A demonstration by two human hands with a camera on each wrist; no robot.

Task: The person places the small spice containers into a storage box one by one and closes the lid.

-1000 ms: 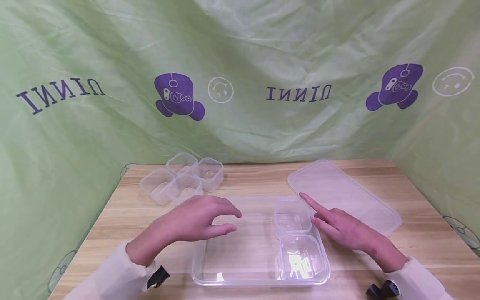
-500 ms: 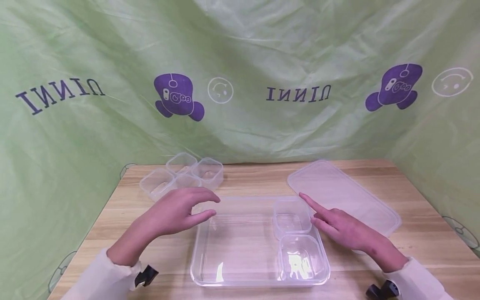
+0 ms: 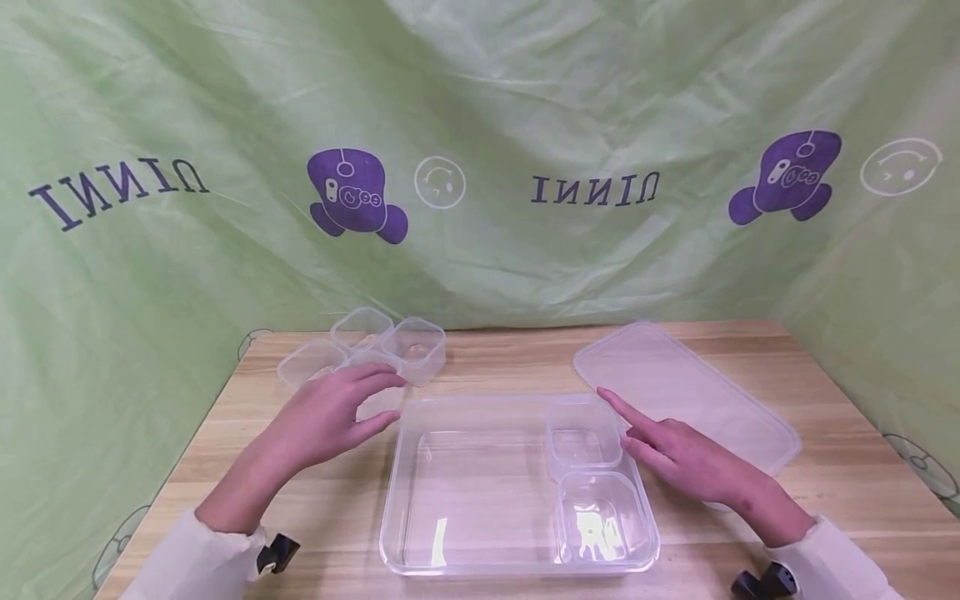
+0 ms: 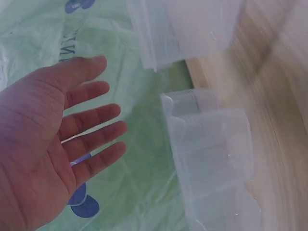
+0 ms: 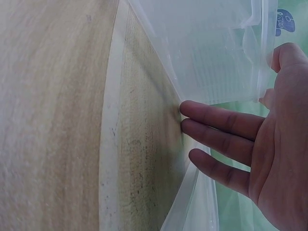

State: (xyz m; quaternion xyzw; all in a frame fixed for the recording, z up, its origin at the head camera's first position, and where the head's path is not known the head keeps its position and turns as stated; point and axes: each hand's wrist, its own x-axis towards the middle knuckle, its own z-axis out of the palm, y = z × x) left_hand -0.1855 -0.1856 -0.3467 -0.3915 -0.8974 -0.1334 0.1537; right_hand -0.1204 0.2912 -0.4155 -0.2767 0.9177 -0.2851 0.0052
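A large clear rectangular container (image 3: pixel 480 500) stands at the middle front of the table. Along its right side sit two small clear boxes, a rear box (image 3: pixel 583 454) and a front box (image 3: pixel 603 521). My right hand (image 3: pixel 686 458) is at the container's right side, index finger extended along its rim and thumb at the rear small box. My left hand (image 3: pixel 330 417), fingers spread and lightly bent, hovers over the nearest of several small clear boxes (image 3: pixel 420 354) grouped at the back left, partly hiding it. In the left wrist view nothing lies between the fingers (image 4: pixel 94 115).
A translucent flat lid (image 3: pixel 686 392) lies slantwise at the back right, partly behind the right hand. A green printed curtain (image 3: pixel 480 275) hangs right behind the wooden table (image 3: pixel 502 358) and along both sides.
My left hand has moved left and away from over the large container to the grouped small boxes. The right hand stays in place at the container's side.
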